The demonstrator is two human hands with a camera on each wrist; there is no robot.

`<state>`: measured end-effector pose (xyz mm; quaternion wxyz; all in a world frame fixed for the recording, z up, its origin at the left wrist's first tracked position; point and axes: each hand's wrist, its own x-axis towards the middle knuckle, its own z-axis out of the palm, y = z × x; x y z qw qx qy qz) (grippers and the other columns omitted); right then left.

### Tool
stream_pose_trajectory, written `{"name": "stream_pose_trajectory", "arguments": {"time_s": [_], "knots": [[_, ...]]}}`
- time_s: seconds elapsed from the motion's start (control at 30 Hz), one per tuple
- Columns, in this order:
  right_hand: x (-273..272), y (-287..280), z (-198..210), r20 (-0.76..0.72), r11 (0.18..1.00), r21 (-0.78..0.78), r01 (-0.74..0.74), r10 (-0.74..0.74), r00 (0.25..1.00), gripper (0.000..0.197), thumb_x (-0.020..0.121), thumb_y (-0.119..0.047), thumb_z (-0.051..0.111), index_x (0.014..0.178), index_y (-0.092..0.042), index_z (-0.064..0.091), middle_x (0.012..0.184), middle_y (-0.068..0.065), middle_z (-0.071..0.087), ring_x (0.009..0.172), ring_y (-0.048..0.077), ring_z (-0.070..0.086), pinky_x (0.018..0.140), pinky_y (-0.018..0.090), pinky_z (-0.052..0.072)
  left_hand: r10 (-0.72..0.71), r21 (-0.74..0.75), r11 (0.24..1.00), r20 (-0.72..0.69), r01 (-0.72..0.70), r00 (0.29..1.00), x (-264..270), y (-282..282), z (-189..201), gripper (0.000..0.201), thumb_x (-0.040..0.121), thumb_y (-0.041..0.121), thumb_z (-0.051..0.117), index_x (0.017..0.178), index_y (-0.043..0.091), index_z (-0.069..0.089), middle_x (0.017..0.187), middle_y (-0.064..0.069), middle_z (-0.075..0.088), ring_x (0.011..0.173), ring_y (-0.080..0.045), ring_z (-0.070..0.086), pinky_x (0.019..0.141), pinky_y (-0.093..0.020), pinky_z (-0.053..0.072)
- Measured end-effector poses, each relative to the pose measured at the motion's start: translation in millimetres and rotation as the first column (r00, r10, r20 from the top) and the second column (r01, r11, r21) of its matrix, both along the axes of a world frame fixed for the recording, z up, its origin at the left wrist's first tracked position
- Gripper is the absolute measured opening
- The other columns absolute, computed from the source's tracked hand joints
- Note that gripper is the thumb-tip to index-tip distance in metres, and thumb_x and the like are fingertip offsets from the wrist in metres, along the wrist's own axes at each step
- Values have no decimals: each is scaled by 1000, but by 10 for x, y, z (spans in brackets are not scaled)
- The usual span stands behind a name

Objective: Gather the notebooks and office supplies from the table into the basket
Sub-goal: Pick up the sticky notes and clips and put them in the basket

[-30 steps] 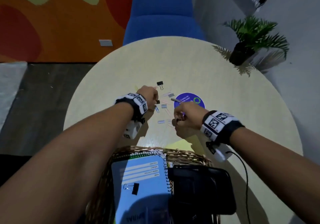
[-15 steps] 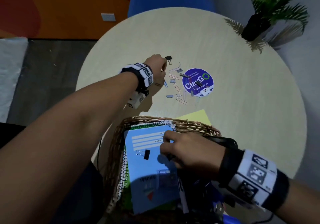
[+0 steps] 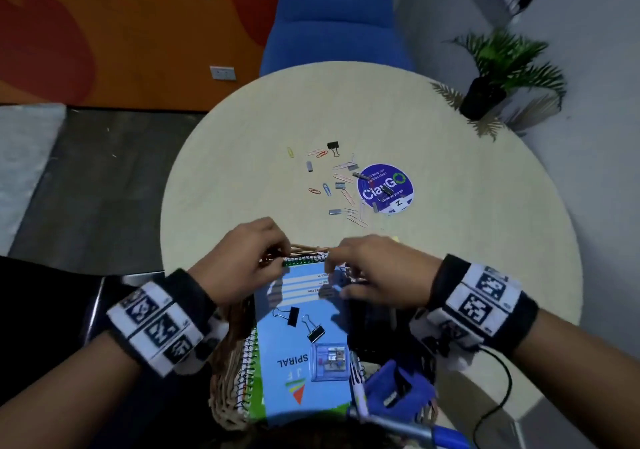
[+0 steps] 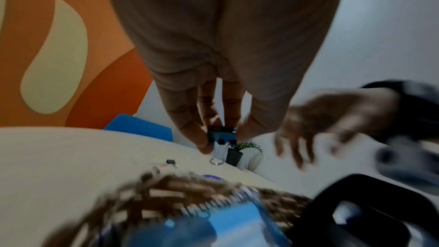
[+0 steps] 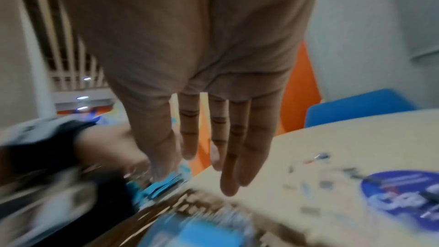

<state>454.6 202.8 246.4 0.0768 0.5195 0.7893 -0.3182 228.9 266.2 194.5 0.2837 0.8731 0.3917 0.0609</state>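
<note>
A wicker basket (image 3: 223,393) stands at the table's near edge and holds a blue spiral notebook (image 3: 311,393) with two black binder clips (image 3: 290,315) and a clear box (image 3: 329,362) lying on it. My left hand (image 3: 277,258) hovers over the basket's far rim; in the left wrist view it (image 4: 221,139) pinches a black binder clip (image 4: 222,134) between thumb and fingers. My right hand (image 3: 332,270) hangs beside it over the notebook's top edge, its fingers (image 5: 228,157) straight and holding nothing. Several paper clips (image 3: 346,195), staple strips and one binder clip (image 3: 333,146) lie on the table (image 3: 467,240).
A purple round sticker (image 3: 385,188) lies right of the loose clips. A black object (image 3: 377,337), a blue item (image 3: 398,389) and a marker (image 3: 358,396) fill the basket's right side. A potted plant (image 3: 485,95) stands at the far right edge, a blue chair (image 3: 332,32) behind.
My left hand came back from the loose clips to the basket rim, pinching a binder clip. My right hand rose out of the basket and opened. A second binder clip now lies on the notebook.
</note>
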Motion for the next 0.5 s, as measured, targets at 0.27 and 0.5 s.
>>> {"name": "stream_pose_trajectory", "arguments": {"time_s": [0.27,0.5], "knots": [[1037,1083,-602,217,872,119,475,-490,844,39,75,-17,74,112,-11,61,116,12,64,102,28,60,83,30,48,92,-196,978,133,-65,987,-43,-1011,-357,17,75,21,49,88,26,59,92,16,48,86,0,53,78,-18,45],[1218,1457,-1200,330,911,150,385,-413,849,61,75,-7,69,131,-20,49,129,16,54,112,38,57,87,39,48,193,-296,942,87,-160,977,5,-1352,-464,22,81,10,51,94,22,63,108,15,48,101,6,49,88,-11,41]]}}
